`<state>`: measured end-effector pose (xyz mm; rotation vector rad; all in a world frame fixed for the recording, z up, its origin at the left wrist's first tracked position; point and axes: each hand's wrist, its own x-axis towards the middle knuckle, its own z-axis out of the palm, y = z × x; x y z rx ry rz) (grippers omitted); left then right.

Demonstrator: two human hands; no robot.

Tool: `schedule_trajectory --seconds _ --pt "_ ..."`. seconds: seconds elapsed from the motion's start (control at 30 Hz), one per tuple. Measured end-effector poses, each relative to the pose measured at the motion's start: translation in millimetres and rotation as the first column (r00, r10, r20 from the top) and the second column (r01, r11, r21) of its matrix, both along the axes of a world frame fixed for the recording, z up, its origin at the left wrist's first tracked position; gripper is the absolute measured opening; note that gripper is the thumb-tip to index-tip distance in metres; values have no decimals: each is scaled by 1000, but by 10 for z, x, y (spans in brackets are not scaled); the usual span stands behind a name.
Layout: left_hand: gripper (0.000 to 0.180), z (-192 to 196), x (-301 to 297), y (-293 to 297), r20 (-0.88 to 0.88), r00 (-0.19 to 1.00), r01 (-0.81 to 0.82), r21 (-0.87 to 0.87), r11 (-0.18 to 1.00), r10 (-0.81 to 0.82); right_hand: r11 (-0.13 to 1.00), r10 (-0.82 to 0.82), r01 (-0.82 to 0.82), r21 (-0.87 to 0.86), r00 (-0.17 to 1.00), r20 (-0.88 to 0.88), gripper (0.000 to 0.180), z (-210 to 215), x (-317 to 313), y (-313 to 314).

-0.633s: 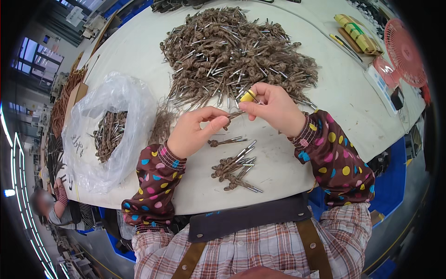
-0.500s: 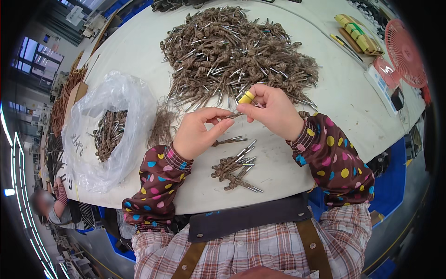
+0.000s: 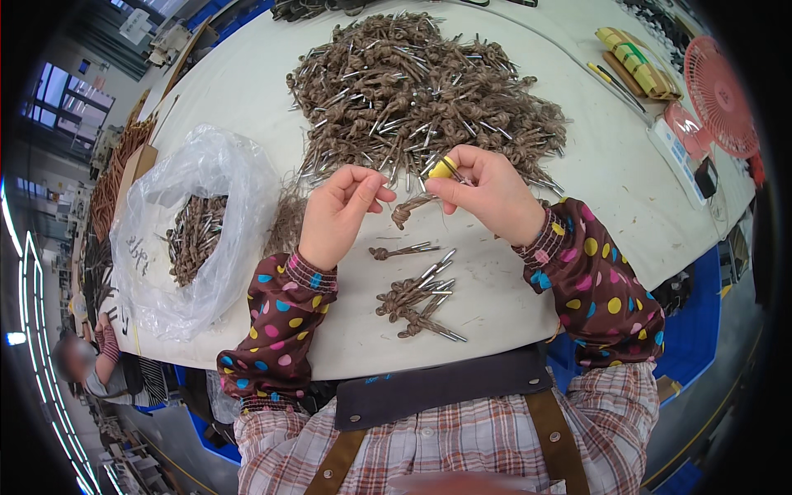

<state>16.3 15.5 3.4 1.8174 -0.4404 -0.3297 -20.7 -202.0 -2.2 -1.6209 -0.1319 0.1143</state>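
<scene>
Pinching one knotted brown cord with a metal tip [image 3: 406,211] between our left hand [image 3: 340,213] and right hand [image 3: 487,191], raised off the white counter [image 3: 577,173] for working; finished pieces [image 3: 417,299] below, big heap [image 3: 429,91] beyond.

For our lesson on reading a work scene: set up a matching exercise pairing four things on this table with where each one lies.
Things:
1. Big heap of knotted cords
2. Clear plastic bag
3. Small pile of knotted cords
4. Pink fan

Places:
A. Far right of the table
B. Near edge, just below the hands
C. Far side, beyond the hands
D. Left of the left hand

Pairs: 1-C, 2-D, 3-B, 4-A
</scene>
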Motion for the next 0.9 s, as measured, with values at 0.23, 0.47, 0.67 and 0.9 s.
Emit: schedule_trajectory --seconds 0.23,0.47,0.67,0.9 --pt "28 61 -55 5 61 959 251 263 931 -276 998 -1 4 -70 999 50 18 24 -24 26" --pt "22 -16 -80 -25 18 988 154 77 985 -156 999 -37 38 -6 992 120 14 11 -83 137" --pt "17 12 -148 -67 217 976 -37 57 998 23 992 -38 42 120 999 -40 18 81 -92 117" --pt "9 56 -173 -27 442 885 100 122 987 -145 995 46 -41 93 998 -46 21 33 4 26"
